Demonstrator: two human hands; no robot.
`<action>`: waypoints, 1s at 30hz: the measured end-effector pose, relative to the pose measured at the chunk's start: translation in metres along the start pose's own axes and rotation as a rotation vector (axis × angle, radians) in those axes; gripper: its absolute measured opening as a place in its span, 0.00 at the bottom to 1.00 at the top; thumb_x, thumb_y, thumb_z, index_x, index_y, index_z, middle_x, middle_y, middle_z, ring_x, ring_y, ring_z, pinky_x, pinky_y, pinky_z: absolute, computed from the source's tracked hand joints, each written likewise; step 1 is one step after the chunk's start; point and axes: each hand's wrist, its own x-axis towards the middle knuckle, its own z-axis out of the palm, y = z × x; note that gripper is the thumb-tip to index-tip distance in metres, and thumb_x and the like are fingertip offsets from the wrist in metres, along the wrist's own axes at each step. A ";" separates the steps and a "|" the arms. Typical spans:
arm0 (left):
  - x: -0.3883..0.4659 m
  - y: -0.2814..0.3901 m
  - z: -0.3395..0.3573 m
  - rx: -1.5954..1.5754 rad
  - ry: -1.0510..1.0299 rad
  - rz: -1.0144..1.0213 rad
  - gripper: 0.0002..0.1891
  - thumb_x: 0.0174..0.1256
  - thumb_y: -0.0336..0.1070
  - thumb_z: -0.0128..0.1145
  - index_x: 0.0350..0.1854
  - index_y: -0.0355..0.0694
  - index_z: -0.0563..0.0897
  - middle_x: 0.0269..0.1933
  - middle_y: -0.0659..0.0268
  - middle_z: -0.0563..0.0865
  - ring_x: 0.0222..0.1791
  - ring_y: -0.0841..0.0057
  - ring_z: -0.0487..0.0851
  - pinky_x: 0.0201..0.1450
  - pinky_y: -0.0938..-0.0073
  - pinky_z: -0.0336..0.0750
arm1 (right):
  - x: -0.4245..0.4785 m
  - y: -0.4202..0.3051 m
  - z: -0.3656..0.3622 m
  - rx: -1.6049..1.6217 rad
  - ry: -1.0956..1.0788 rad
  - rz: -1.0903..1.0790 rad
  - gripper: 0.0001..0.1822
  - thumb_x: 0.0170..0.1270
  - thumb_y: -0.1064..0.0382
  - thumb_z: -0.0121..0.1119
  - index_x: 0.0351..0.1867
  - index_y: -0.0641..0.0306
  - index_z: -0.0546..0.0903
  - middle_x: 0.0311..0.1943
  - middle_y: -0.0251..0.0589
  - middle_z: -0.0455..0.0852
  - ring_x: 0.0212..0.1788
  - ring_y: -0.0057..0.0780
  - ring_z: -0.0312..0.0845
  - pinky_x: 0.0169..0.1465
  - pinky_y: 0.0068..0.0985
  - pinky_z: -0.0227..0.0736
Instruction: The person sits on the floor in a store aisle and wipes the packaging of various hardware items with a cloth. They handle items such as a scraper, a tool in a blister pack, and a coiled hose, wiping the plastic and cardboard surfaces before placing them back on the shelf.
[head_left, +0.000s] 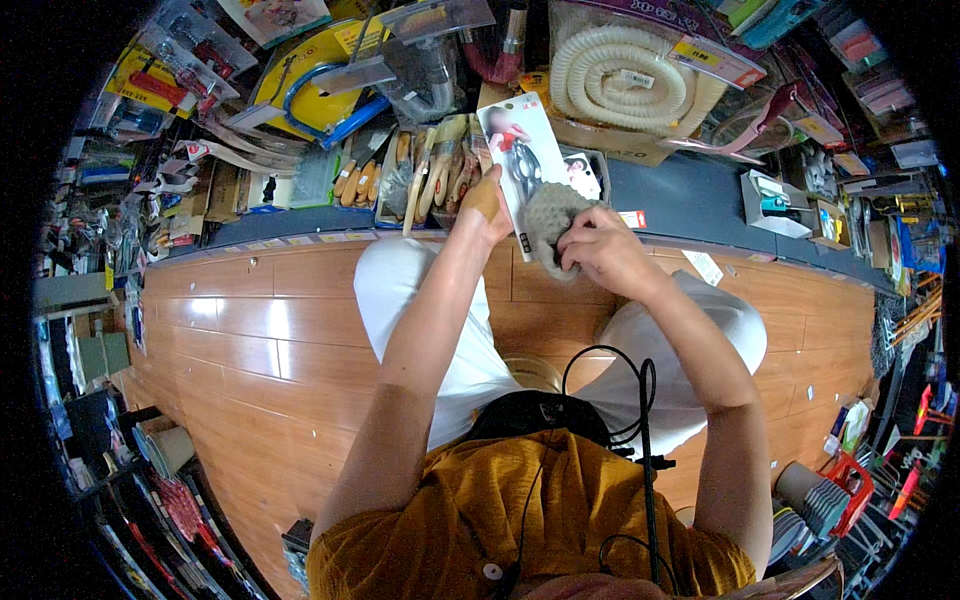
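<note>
My left hand (486, 207) grips the left edge of a long, flat white retail package (531, 142) that bears a printed picture of a person and some writing. The package is held tilted over the front of a shelf. In my right hand (611, 251) is a bunched grey textured cloth (553, 221), pressed against the lower right part of the package. The fingers curl into the cloth's lower right side, and its folds hide part of them. A smaller picture card (581, 176) stands in a box just behind the cloth.
Wooden-handled paintbrushes (442, 169) and scrapers (358, 180) fill boxes left of my hands. A coiled white corrugated hose (622, 79) hangs behind, right of a blue-framed hacksaw (322, 112). An open white box (776, 206) stands on the dark shelf (667, 191) at right.
</note>
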 end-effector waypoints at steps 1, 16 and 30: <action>-0.002 0.000 0.002 -0.004 -0.005 0.015 0.21 0.73 0.45 0.28 0.60 0.39 0.64 0.58 0.59 0.73 0.58 0.64 0.71 0.62 0.60 0.63 | -0.002 0.004 -0.002 -0.028 0.034 0.031 0.08 0.38 0.73 0.59 0.22 0.54 0.80 0.36 0.25 0.81 0.44 0.33 0.70 0.49 0.31 0.65; -0.007 -0.004 0.004 -0.073 -0.026 0.000 0.22 0.72 0.44 0.27 0.61 0.38 0.63 0.58 0.57 0.73 0.58 0.62 0.71 0.63 0.57 0.62 | 0.011 0.003 -0.024 0.065 0.264 0.140 0.24 0.41 0.81 0.50 0.41 0.57 0.81 0.47 0.38 0.80 0.48 0.39 0.70 0.54 0.31 0.62; -0.010 -0.030 0.008 0.157 -0.100 -0.046 0.17 0.71 0.42 0.39 0.55 0.40 0.69 0.50 0.61 0.77 0.47 0.70 0.79 0.50 0.69 0.75 | 0.022 0.035 0.008 -0.081 0.281 0.092 0.19 0.46 0.75 0.55 0.41 0.54 0.81 0.45 0.38 0.81 0.44 0.39 0.72 0.50 0.29 0.69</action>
